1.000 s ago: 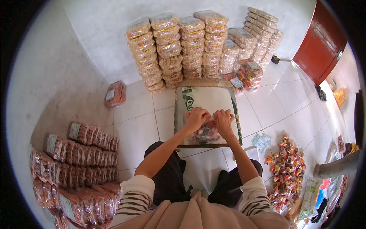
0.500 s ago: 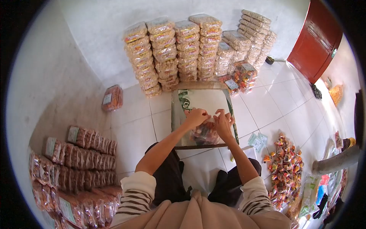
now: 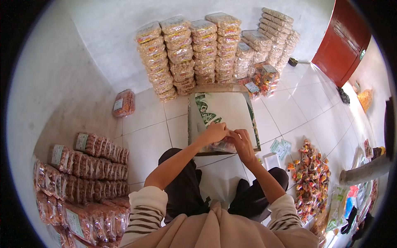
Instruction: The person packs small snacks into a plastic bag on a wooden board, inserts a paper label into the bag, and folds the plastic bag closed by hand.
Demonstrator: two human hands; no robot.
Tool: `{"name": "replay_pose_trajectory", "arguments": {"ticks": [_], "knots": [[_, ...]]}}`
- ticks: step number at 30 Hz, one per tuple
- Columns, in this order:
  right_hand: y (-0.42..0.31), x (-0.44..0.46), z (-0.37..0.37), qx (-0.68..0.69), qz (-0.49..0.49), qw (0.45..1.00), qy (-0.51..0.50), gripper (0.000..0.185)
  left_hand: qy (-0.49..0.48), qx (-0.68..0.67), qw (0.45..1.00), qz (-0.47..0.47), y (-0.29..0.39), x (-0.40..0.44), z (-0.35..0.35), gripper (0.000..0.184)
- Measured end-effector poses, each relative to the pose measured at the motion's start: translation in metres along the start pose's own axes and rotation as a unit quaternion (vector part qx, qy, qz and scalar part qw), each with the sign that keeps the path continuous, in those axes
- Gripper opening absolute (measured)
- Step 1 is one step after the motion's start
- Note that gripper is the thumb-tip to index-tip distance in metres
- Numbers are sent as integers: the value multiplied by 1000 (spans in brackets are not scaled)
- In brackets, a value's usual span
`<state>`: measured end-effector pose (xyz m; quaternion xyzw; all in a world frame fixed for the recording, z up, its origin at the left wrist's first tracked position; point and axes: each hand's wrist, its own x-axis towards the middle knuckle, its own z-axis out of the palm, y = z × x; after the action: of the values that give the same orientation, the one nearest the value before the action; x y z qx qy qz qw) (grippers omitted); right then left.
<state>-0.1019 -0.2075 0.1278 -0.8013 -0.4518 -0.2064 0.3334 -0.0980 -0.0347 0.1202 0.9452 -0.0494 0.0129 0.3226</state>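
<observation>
A low box-like table with a pale top and green print stands before my knees. Near its front edge lies a clear plastic bag with reddish contents, largely covered by my hands. My left hand has its fingers pinched at the top of this bag. Close beside it, my right hand bends its fingers round the bag's upper edge. The fingertips of both hands nearly meet. My hands hide the exact shape of the bag's mouth.
Tall stacks of packed snack bags line the back wall. Packs of brown snacks are piled at left. On the right lie a heap of small wrapped packets, printed labels and a white tray. A red door stands at far right.
Both hands have come closer together over the bag, and the right hand's raised fingers have bent down onto it. The bag is more covered now. The view has shifted slightly.
</observation>
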Motion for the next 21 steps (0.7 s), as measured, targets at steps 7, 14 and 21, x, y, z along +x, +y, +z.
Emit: {"name": "replay_pose_trajectory", "arguments": {"ticks": [7, 14, 21], "knots": [[-8, -9, -4, 23, 17, 999, -16, 41, 215, 8, 962, 167, 19, -33, 2, 13], [0, -13, -1, -11, 20, 999, -22, 43, 132, 87, 942, 295, 15, -47, -23, 25], [4, -7, -8, -7, -12, 998, -58, 37, 110, 181, 934, 289, 8, -35, -16, 19]]}}
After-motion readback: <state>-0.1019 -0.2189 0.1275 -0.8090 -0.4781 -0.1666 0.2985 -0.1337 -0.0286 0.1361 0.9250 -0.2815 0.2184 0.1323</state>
